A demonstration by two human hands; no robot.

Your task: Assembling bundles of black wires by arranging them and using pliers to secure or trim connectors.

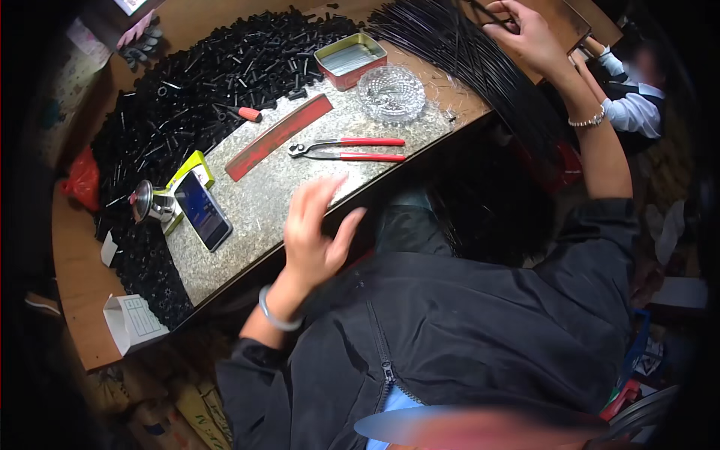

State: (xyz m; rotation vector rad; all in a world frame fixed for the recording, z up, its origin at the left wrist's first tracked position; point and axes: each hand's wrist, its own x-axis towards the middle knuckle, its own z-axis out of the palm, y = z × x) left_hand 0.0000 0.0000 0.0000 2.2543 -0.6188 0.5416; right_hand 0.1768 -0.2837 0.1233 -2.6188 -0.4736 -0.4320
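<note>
right hand (529,36): fingers curled and pinched on what looks like the end of the long black rods (465,64); how many it has is too small to tell. the rest of the bundle lies just left of and below this grip, fanned across the bench corner, running down past the wrist.

left hand (315,234): grasping nothing, fingers spread and blurred, at the near edge of the stone slab (259,206), well apart from the right grip. just above its fingertips, red-handled nippers (373,142), beaks pointing left; beyond them, a red flat bar (279,138).

farther left of the right grip: glass dish (405,112), then a tin (358,76), then the heap of short black pieces (217,71).

handling, my judgement: rods cross and may snag. best to pinch close to the ends, part the wanted ones from their neighbours, then draw along their length rather than up. a free left palm could steady the middle. mind the co-worker (634,112) seated just right of the grip; swing tips away.
</note>
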